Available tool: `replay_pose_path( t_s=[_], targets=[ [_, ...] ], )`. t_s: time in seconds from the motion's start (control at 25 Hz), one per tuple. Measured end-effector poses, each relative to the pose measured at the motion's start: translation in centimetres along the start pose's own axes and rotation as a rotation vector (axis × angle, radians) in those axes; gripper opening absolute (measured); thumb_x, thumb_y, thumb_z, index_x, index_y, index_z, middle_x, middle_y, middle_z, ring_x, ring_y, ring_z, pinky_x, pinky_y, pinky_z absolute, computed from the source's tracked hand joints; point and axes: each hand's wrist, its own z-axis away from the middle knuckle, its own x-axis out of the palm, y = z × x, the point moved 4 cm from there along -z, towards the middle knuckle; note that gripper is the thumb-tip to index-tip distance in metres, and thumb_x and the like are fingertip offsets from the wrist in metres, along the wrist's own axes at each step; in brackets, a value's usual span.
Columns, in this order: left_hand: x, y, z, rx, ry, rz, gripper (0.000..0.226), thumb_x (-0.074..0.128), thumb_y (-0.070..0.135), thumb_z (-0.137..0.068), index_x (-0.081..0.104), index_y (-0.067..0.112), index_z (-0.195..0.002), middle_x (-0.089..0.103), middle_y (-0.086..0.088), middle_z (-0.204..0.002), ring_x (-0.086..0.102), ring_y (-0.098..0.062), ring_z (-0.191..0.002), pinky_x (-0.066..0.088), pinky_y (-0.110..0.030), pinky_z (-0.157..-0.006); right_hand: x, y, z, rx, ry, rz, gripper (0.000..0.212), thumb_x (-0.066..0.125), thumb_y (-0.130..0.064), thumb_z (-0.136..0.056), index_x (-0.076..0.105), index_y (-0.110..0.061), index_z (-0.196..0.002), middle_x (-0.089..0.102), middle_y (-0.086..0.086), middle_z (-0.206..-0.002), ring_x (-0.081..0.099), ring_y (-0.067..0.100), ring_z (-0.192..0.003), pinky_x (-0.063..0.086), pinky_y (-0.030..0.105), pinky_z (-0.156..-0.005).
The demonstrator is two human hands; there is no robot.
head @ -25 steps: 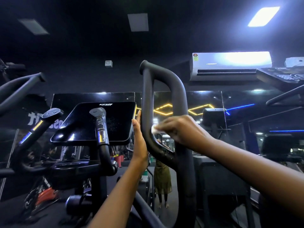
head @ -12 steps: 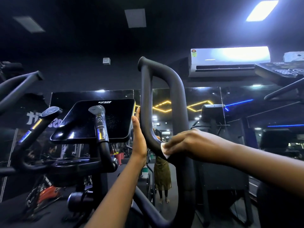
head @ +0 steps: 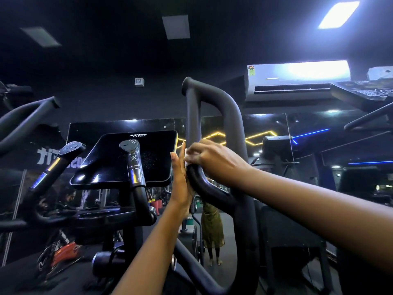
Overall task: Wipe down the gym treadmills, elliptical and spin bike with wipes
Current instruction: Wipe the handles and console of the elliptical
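- head view (the only one): elliptical's loop handle (head: pixel 231 116) sits centre, all places below are given off it
- wipe (head: pixel 188 154) = small white scrap on the handle's inner bar, where the straight run turns into the lower curve; mostly hidden under fingers
- right hand (head: pixel 214 161) reaches in from the handle's right side, fingers curled over the wipe, clamping it to the bar
- left hand (head: pixel 180 182) on the handle's left side, fingers straight, palm flat on the bar, holding nothing; reads as bracing
- whether the two hands touch across the bar: can't tell
- key geometry: inner bar's long axis is near vertical, running up from the wipe to the capped end; below the wipe it curves down and right into the main upright
- my read: the stroke must follow that axis, and the right hand does the travel since it has the wipe; most of the straight run lies above the wipe
- console (head: pixel 131 158) just left of the handle, behind the left hand; contact unclear
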Motion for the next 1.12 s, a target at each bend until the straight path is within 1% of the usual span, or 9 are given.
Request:
replay_pose_path(
  t_s=[0.08,0.16,0.28,0.36,0.52,0.64,0.8,0.96,1.12],
  targets=[
    [-0.2,0.1,0.2,-0.037,-0.035,-0.037,0.074,0.019,0.069,-0.074,0.026,0.041,-0.142,0.055,-0.002,-0.132,0.065,-0.014,-0.103,0.056,-0.032,-0.082,0.3,-1.4,1.8,-0.120,0.033,0.018,0.013,0.063,-0.008,-0.083,0.072,-0.006,-0.091,0.064,0.007,-0.088,0.060,0.021,-0.080,0.056,0.034,-0.062],
    [-0.3,0.2,0.5,-0.059,-0.036,-0.064,0.075,0.017,0.072,-0.072,0.025,0.045,-0.142,0.056,-0.005,-0.131,0.067,-0.014,-0.086,0.054,-0.025,-0.065,1.3,-2.2,4.5,-0.176,0.005,0.019,0.012,0.062,-0.010,-0.083,0.073,-0.008,-0.087,0.064,0.002,-0.086,0.058,0.017,-0.076,0.055,0.029,-0.054],
    [-0.3,-0.1,0.4,-0.026,-0.019,-0.020,0.066,0.017,0.073,-0.075,0.030,0.049,-0.135,0.052,0.003,-0.137,0.055,-0.025,-0.105,0.049,-0.041,-0.089,1.8,-1.7,8.6,-0.166,-0.022,0.016,0.023,0.055,-0.012,-0.086,0.070,-0.010,-0.103,0.064,-0.001,-0.108,0.060,0.019,-0.089,0.056,0.030,-0.058],
    [-0.4,-0.5,0.5,-0.018,0.024,-0.021,0.060,0.017,0.072,-0.078,0.031,0.050,-0.132,0.051,0.009,-0.135,0.053,-0.026,-0.112,0.045,-0.046,-0.094,1.1,-1.1,10.8,-0.181,-0.026,-0.001,0.027,0.052,-0.012,-0.088,0.068,-0.011,-0.110,0.062,-0.001,-0.118,0.060,0.019,-0.098,0.057,0.031,-0.065],
    [0.3,-0.6,0.7,0.027,0.117,-0.137,0.048,0.022,0.070,-0.087,0.034,0.054,-0.131,0.049,0.005,-0.137,0.046,-0.025,-0.129,0.036,-0.051,-0.108,-1.3,0.9,10.0,-0.114,0.066,-0.139,0.031,0.050,-0.004,-0.083,0.072,-0.011,-0.103,0.068,0.002,-0.109,0.064,0.018,-0.098,0.053,0.030,-0.080],
    [0.6,-0.6,0.7,0.016,0.148,-0.192,0.032,0.022,0.064,-0.091,0.045,0.067,-0.113,0.054,0.010,-0.126,0.049,-0.028,-0.125,0.038,-0.046,-0.106,-1.7,2.3,5.2,0.069,0.164,-0.191,0.028,0.065,0.004,-0.071,0.075,-0.009,-0.094,0.072,0.005,-0.097,0.068,0.018,-0.089,0.050,0.024,-0.083],
    [0.3,-1.0,0.5,0.021,0.134,-0.232,0.061,0.022,0.069,-0.088,0.021,0.046,-0.144,0.036,0.009,-0.148,0.039,-0.013,-0.133,0.032,-0.044,-0.112,1.2,1.3,3.9,0.191,-0.130,-0.066,0.029,0.055,-0.002,-0.084,0.071,-0.016,-0.102,0.071,0.001,-0.100,0.063,0.020,-0.097,0.051,0.034,-0.086],
    [0.5,-1.0,0.5,0.033,0.176,-0.262,0.072,0.028,0.069,-0.080,0.018,0.043,-0.147,0.030,0.005,-0.152,0.033,-0.024,-0.138,0.029,-0.050,-0.112,-0.3,-0.1,6.3,0.029,-0.115,0.050,0.032,0.039,-0.021,-0.091,0.070,-0.022,-0.099,0.069,-0.010,-0.099,0.058,0.015,-0.098,0.043,0.030,-0.082],
    [0.4,-0.9,0.5,-0.016,0.179,-0.274,0.068,0.040,0.066,-0.082,0.017,0.049,-0.144,0.037,0.002,-0.145,0.045,-0.033,-0.127,0.037,-0.058,-0.104,-1.2,0.5,8.1,-0.069,-0.183,0.160,0.021,0.051,-0.024,-0.081,0.071,-0.030,-0.086,0.068,-0.019,-0.090,0.058,0.010,-0.092,0.037,0.025,-0.077]
  ],
)
